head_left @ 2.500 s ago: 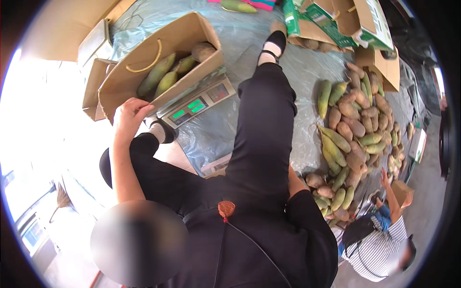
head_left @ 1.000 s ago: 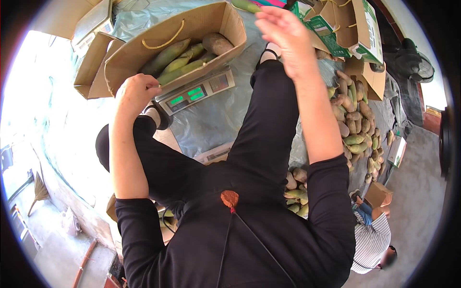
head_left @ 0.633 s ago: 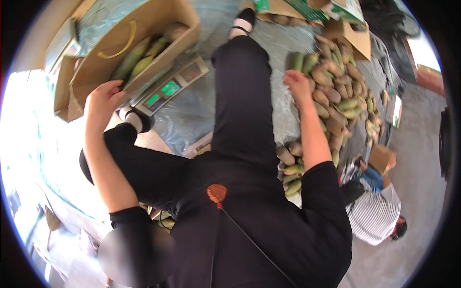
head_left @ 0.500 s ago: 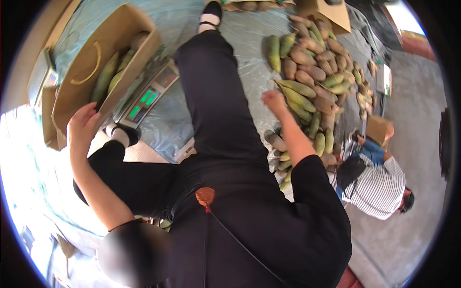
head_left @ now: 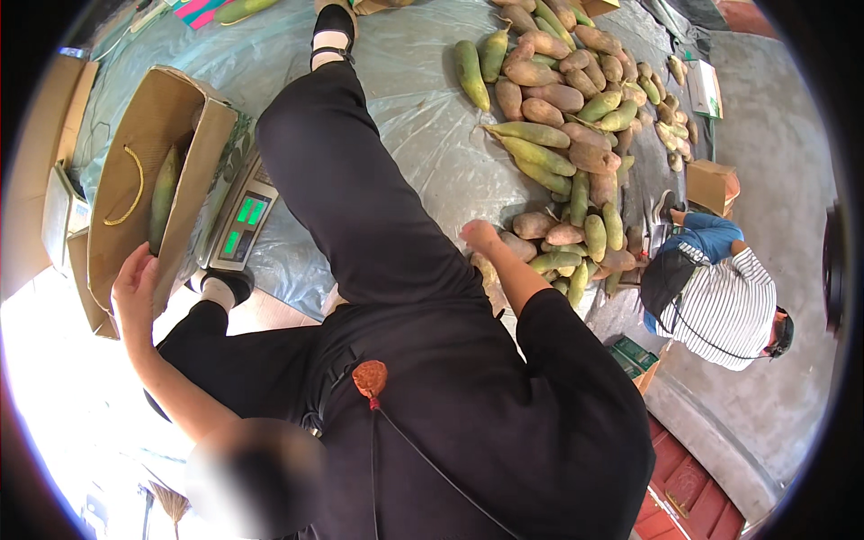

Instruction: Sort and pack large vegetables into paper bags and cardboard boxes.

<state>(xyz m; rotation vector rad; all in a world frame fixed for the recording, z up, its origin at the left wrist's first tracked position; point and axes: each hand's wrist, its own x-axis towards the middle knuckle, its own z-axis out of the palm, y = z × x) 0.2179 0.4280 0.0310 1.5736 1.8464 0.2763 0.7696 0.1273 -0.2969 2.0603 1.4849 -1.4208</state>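
Left hand [head_left: 135,283] rested on the near rim of the cardboard box [head_left: 126,153], fingers curled over the edge, gripping it. The box sat on a digital scale [head_left: 241,225] with green lit digits, on the pale plastic sheet [head_left: 405,54]. Inside the box, at least one long green fruit [head_left: 164,193] lay along the bottom beside a yellow cord handle [head_left: 126,193]; the rest of the inside was shadowed, couldn't tell how many more.

Right hand [head_left: 481,238] was down at the near edge of the fruit pile [head_left: 562,135], touching or just over a brownish fruit [head_left: 531,223]; fingers partly hidden, couldn't tell if it had closed on one or was loose.

The pile, green and brown-skinned fruits mixed, spread across the sheet to the person's right, well apart from the box, with the outstretched leg in between.

Judged progress: early, box looked mostly unfilled, pile was large, lots left to move and weigh.

Another person in a striped shirt [head_left: 720,306] and dark cap crouched at the far side of the pile, near a small brown carton [head_left: 711,184]. More flat cardboard boxes [head_left: 58,225] stood left of the scale
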